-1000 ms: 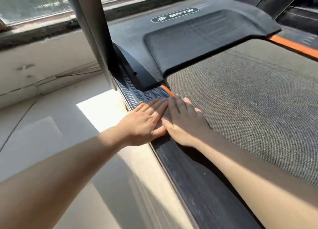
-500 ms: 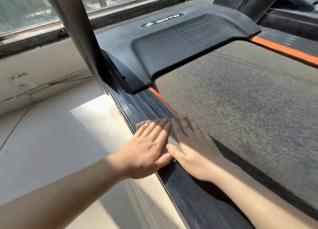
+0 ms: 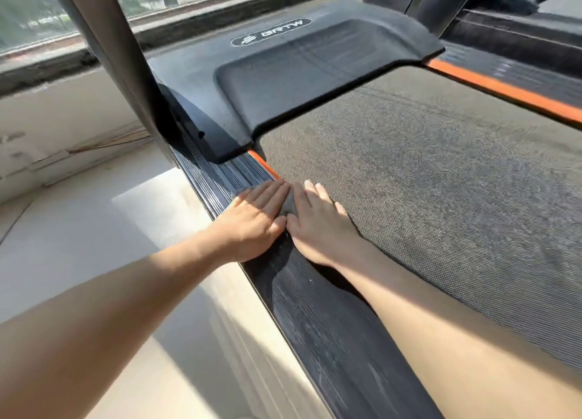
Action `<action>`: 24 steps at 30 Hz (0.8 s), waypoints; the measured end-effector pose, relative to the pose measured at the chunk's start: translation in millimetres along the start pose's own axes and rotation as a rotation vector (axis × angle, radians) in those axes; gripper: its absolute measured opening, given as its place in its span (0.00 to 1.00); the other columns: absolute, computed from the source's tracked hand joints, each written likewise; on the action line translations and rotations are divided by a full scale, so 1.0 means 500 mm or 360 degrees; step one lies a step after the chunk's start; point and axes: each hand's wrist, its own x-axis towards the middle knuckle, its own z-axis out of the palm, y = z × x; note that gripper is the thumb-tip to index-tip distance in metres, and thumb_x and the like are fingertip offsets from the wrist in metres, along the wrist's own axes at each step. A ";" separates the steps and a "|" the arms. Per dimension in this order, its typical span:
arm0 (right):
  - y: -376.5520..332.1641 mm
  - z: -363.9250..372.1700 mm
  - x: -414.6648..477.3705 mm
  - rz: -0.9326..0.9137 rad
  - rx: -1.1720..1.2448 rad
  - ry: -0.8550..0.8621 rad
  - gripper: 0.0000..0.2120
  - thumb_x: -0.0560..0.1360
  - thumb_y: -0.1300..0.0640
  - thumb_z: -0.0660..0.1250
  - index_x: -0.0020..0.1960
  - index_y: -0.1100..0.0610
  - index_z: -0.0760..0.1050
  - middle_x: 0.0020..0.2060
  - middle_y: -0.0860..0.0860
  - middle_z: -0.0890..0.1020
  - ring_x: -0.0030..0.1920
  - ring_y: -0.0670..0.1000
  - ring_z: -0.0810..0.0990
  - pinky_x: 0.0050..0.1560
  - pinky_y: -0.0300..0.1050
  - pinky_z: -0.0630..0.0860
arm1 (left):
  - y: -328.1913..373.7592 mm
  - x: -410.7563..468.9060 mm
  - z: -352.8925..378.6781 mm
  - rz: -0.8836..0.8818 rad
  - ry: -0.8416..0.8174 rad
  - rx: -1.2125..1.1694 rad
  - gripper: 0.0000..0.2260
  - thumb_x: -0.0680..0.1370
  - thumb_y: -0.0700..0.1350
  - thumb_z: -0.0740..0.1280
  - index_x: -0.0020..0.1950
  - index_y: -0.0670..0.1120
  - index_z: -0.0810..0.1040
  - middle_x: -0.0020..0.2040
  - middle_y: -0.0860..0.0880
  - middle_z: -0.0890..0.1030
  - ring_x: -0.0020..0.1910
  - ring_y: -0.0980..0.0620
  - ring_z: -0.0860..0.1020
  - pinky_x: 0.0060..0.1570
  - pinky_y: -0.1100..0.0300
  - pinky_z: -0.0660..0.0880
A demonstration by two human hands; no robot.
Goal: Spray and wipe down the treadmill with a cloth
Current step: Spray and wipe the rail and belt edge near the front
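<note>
Fingers [image 3: 267, 195] of the left hand [image 3: 252, 226] and the right hand [image 3: 318, 229] lie straight and close together, pressed flat side by side on a small grey cloth [image 3: 288, 206]. Only a sliver of it shows between the two hands, plus a corner just left of the left fingertips. Under the fingers runs the black ribbed plastic treadmill side rail [image 3: 315, 308]. Just right of the right fingers spreads the grey woven running belt [image 3: 441, 198], and just ahead of the fingertips a thin orange trim strip [image 3: 264, 164] meets the black moulded motor cover [image 3: 299, 72]. Nothing grips the cloth, so under flat pressure alone it may bunch up or slide out from beneath the palms. It could also snag along the belt's edge beside the right fingers. Pushed further ahead, the fingertips would likely jam against the cover's lip, leaving that corner unwiped.
</note>
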 end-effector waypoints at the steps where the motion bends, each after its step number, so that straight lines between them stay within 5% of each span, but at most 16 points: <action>1: 0.004 0.000 -0.020 -0.0029 -0.0038 -0.0026 0.32 0.84 0.46 0.50 0.81 0.56 0.40 0.80 0.55 0.47 0.80 0.57 0.45 0.76 0.60 0.51 | 0.014 -0.009 -0.002 0.0020 -0.0031 0.0012 0.29 0.83 0.55 0.49 0.80 0.46 0.43 0.81 0.46 0.46 0.79 0.50 0.45 0.76 0.55 0.41; 6: 0.050 0.003 -0.216 -0.0110 -0.0175 -0.0062 0.33 0.83 0.43 0.47 0.80 0.55 0.36 0.80 0.53 0.39 0.80 0.53 0.39 0.78 0.57 0.50 | 0.129 -0.111 -0.009 0.0247 -0.0232 -0.0058 0.38 0.76 0.65 0.43 0.80 0.46 0.39 0.80 0.47 0.40 0.78 0.51 0.38 0.76 0.50 0.38; 10: 0.084 -0.002 -0.312 -0.0043 -0.0244 -0.0161 0.36 0.81 0.42 0.48 0.80 0.55 0.34 0.80 0.53 0.37 0.79 0.51 0.37 0.79 0.54 0.49 | 0.204 -0.121 -0.007 0.0339 -0.0241 -0.0086 0.39 0.76 0.67 0.41 0.80 0.44 0.43 0.81 0.45 0.45 0.78 0.50 0.43 0.75 0.51 0.40; 17: 0.007 -0.005 -0.105 0.0006 -0.0214 0.0177 0.34 0.81 0.44 0.51 0.80 0.57 0.44 0.80 0.56 0.51 0.80 0.55 0.48 0.76 0.60 0.53 | 0.063 -0.023 -0.004 0.0028 0.0040 -0.0168 0.27 0.83 0.56 0.49 0.80 0.47 0.51 0.80 0.48 0.52 0.79 0.50 0.51 0.76 0.52 0.48; 24: -0.009 -0.009 -0.074 -0.0023 -0.0071 0.0080 0.31 0.83 0.51 0.51 0.81 0.58 0.41 0.81 0.55 0.46 0.80 0.54 0.46 0.78 0.55 0.48 | 0.054 -0.008 0.004 -0.0006 0.0075 -0.0153 0.27 0.84 0.55 0.46 0.80 0.43 0.52 0.80 0.43 0.54 0.79 0.45 0.51 0.76 0.51 0.48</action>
